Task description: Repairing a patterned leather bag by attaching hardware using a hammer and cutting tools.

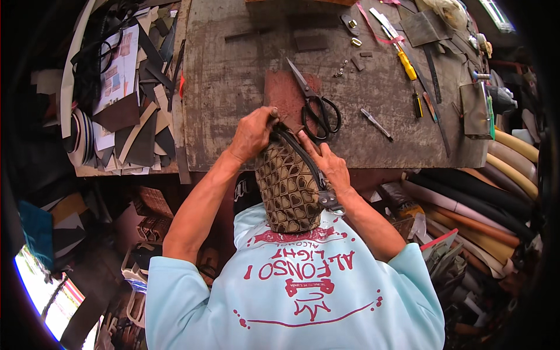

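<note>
Head view: just below the scissors, a heart-patterned pouch looks largely assembled, zipper in place; remaining work is unclear. Left hand pinches its scissors-side end; right hand grips its edge.

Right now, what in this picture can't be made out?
Inside of the patterned pouch: head view, hidden by its own outer wall.
What exactly the left hand pinches: head view, covered by its fingers.
Wooden piece at the far side of the bench: head view, cut off by the upper edge.
Small shiny bits: head view, too small to tell their kind.
</note>
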The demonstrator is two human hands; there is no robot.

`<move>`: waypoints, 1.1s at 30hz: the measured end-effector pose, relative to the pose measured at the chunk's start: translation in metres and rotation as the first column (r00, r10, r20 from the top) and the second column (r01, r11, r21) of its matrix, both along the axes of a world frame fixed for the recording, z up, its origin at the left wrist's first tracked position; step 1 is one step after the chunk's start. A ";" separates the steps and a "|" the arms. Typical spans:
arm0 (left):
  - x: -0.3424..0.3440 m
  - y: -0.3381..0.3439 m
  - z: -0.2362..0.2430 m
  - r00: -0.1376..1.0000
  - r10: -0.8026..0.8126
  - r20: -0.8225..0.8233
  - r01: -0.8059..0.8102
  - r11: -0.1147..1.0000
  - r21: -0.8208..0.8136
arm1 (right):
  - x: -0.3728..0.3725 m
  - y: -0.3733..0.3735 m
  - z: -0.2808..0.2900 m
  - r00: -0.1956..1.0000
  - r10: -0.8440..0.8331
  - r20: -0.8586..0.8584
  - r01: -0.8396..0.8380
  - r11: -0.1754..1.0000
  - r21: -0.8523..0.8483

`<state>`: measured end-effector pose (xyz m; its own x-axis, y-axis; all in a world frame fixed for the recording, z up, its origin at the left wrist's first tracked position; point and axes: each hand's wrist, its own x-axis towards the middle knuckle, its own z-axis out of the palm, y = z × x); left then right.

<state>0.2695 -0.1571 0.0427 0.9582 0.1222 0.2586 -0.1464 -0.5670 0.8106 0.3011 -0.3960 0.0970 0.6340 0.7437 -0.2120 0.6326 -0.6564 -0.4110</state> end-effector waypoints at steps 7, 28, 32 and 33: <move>0.003 -0.005 -0.009 0.978 0.171 -0.124 -0.177 0.983 -0.041 | 0.000 0.010 0.011 1.000 -0.005 0.015 0.006 0.998 -0.058; 0.001 0.005 -0.003 0.965 0.165 -0.201 -0.221 0.929 -0.297 | 0.001 0.013 0.022 0.997 -0.065 -0.052 0.061 0.996 -0.070; 0.000 0.008 0.001 0.956 0.133 -0.262 -0.208 0.936 -0.284 | 0.000 0.013 0.021 0.996 -0.069 -0.050 0.065 0.995 -0.076; 0.000 0.008 0.001 0.960 0.128 -0.250 -0.197 0.941 -0.273 | 0.000 0.013 0.020 0.996 -0.071 -0.051 0.067 0.995 -0.075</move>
